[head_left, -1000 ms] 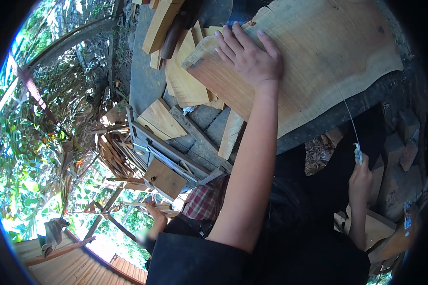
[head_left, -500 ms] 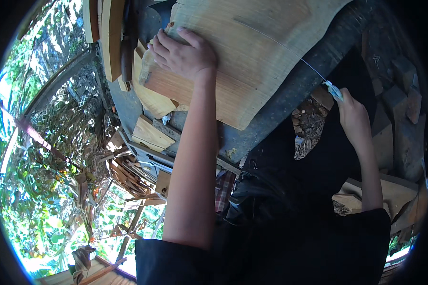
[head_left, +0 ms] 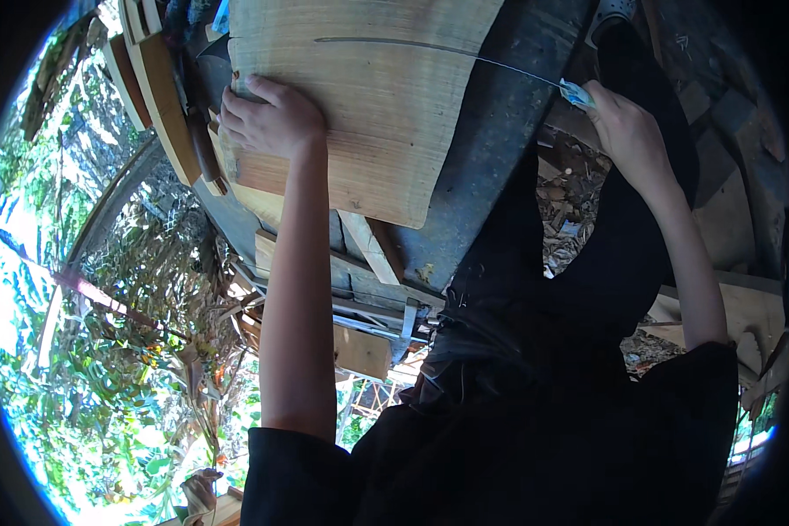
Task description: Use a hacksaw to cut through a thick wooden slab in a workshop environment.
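The wooden board (head_left: 386, 114) lies on a dark worktop (head_left: 489, 131); a thin strip (head_left: 351, 39) runs over it to a pale wrapped end (head_left: 575, 93) the right hand (head_left: 627, 136) grips; the left hand (head_left: 279, 118) rests open on the board's left side.

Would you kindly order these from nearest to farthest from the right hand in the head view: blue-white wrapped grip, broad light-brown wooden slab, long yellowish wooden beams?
1. Blue-white wrapped grip, held in the right hand.
2. Broad light-brown wooden slab, to its left.
3. Long yellowish wooden beams, left beyond the slab.
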{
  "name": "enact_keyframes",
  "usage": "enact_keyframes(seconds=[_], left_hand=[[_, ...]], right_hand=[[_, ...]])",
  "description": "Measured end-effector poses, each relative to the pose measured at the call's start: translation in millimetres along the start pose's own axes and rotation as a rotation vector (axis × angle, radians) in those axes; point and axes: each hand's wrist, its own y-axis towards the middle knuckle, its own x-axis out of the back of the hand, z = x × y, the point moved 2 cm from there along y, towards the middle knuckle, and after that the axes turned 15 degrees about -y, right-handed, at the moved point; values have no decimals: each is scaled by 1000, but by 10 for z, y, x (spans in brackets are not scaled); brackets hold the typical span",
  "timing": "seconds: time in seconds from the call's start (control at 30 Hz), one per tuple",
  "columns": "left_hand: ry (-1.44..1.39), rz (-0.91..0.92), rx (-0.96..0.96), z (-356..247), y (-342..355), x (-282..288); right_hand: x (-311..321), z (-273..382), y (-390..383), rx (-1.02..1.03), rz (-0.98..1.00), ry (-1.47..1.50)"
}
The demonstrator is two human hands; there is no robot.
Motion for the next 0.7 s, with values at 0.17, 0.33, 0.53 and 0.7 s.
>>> enact_keyframes(seconds=[0.17, 0.33, 0.53, 0.7], left_hand=[[14, 8, -3, -31, 14, -4], [37, 16, -29, -35, 45, 31], [36, 10, 3, 135, -87, -109], [-4, 32, 1, -99, 15, 14]], right_hand=[[20, -250, -403, -54, -41, -12], [74, 131, -57, -52, -6, 23], [153, 272, 43, 8, 18, -55], [24, -378, -649, -104, 60, -135]])
